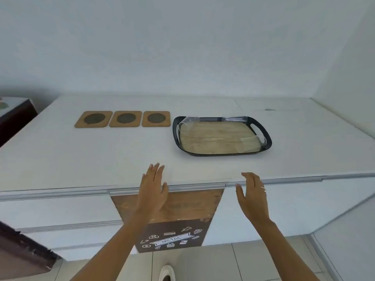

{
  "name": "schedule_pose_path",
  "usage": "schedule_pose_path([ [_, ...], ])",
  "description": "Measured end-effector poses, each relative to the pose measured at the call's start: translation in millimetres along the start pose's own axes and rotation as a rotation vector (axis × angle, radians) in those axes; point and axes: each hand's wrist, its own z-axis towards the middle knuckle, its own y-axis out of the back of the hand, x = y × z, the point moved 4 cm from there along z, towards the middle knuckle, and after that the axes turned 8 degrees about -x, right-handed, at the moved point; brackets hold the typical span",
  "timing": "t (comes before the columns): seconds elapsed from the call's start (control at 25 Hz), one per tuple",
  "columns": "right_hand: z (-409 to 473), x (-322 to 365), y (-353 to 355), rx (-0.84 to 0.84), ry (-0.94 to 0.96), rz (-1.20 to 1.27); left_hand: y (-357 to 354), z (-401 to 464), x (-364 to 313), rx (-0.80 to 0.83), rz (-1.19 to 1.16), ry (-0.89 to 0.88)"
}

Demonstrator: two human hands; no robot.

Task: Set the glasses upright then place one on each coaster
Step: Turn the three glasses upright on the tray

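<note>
Three clear glasses lie on their sides in a black tray (263,129) with a wood-look floor: one at the tray's left end (187,125), one along its far rim (236,119), one at its right front (252,144). Three square cork coasters with dark round centres sit in a row left of the tray: left coaster (93,119), middle coaster (125,118), right coaster (156,118). My left hand (153,189) hovers open over the counter's front edge, fingers spread. My right hand (252,196) is open too, below and in front of the tray. Neither hand touches anything.
The white counter (101,155) runs back to a white wall, with another wall at the right. A dark wooden piece of furniture (14,118) stands at the far left. A brown panel with a printed label (172,238) is on the cabinet front below.
</note>
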Motion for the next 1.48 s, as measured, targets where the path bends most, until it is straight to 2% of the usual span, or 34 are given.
schedule_pose_path([
  [0.2, 83.8, -25.5, -15.9, 0.034, 0.005, -0.107, -44.6, 79.4, 10.8, 0.166, 0.059, 0.072],
  [0.48, 185.5, -66.9, -50.1, 0.204, 0.012, -0.370, -87.7, 183.8, 34.5, 0.217, 0.213, 0.043],
  [0.8, 228.7, -115.2, -74.6, 0.566, -0.027, -0.469, -108.1, 200.4, 51.1, 0.214, 0.295, -0.012],
  [1.2, 267.3, -127.5, -94.0, 0.507, 0.076, -0.602, -107.2, 200.0, 52.7, 0.202, 0.264, 0.040],
  [1.32, 277.5, -134.0, -97.2, 0.549, 0.055, -0.529, -108.1, 199.8, 53.7, 0.195, 0.256, 0.072],
  [1.48, 289.5, -136.9, -92.6, 0.618, -0.043, -0.200, -109.6, 197.1, 53.6, 0.188, 0.284, 0.114],
])
